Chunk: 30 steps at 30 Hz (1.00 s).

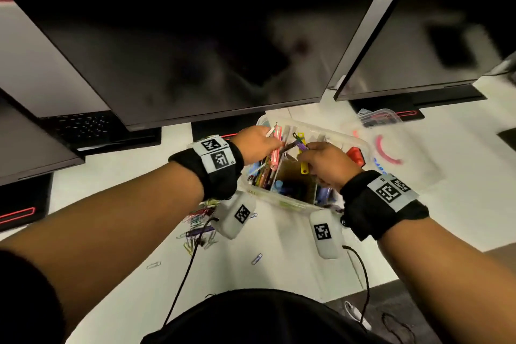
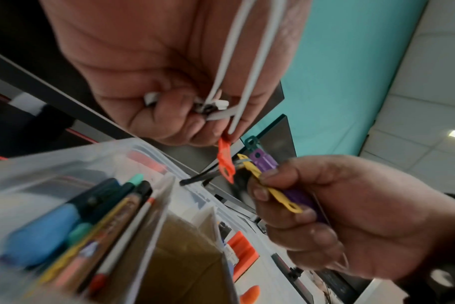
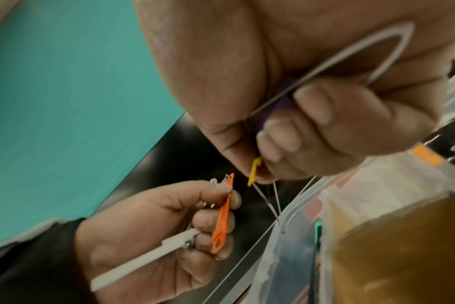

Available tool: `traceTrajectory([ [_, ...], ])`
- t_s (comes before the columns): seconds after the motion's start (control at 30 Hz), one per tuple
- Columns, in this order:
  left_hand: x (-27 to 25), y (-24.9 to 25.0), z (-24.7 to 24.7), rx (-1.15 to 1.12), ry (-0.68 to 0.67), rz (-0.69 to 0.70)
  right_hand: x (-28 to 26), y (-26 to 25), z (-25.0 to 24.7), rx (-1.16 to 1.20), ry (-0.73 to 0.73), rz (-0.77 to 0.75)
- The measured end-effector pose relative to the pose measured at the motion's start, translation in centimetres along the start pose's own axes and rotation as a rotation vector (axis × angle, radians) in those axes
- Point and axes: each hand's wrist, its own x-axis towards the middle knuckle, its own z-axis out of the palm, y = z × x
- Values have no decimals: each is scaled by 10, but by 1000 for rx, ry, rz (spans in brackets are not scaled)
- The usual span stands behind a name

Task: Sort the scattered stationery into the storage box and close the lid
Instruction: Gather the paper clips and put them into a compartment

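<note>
Both hands hover over the open clear storage box (image 1: 360, 145), which holds pens and markers (image 2: 104, 205) beside a brown cardboard compartment (image 2: 182, 257). My left hand (image 1: 265, 141) pinches an orange plastic tie (image 2: 226, 162) and grips white ties (image 2: 237, 61). In the right wrist view the orange tie (image 3: 221, 222) and a white tie (image 3: 148, 255) sit in the left hand (image 3: 143, 226). My right hand (image 1: 312, 155) grips a bundle of a yellow tie (image 2: 270, 189), a purple tie (image 2: 265, 162) and darker ones. The two bundles nearly touch.
The box lid (image 1: 405, 159), clear with a pink handle, lies on the white desk to the right of the box. Several coloured paper clips (image 1: 198, 226) are scattered under my left wrist. Dark monitors (image 1: 195, 50) stand right behind the box.
</note>
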Motion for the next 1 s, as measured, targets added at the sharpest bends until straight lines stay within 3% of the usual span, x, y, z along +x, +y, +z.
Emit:
traceTrajectory([
  [0.2, 40, 32, 21, 187, -40, -28, 28, 2, -19, -122, -15, 166],
  [0.37, 69, 30, 42, 285, -70, -104, 46, 7, -20, -213, -20, 257],
  [0.57, 84, 29, 50, 341, -29, -137, 62, 7, -16, 5, -5, 354],
  [0.77, 90, 36, 50, 391, -16, -147, 70, 3, -21, 96, 53, 335],
  [0.87, 93, 36, 51, 307, -55, -182, 75, 4, -24, 87, 53, 303],
  [1.0, 94, 34, 52, -143, -93, -226, 81, 10, -23, -58, 14, 224],
])
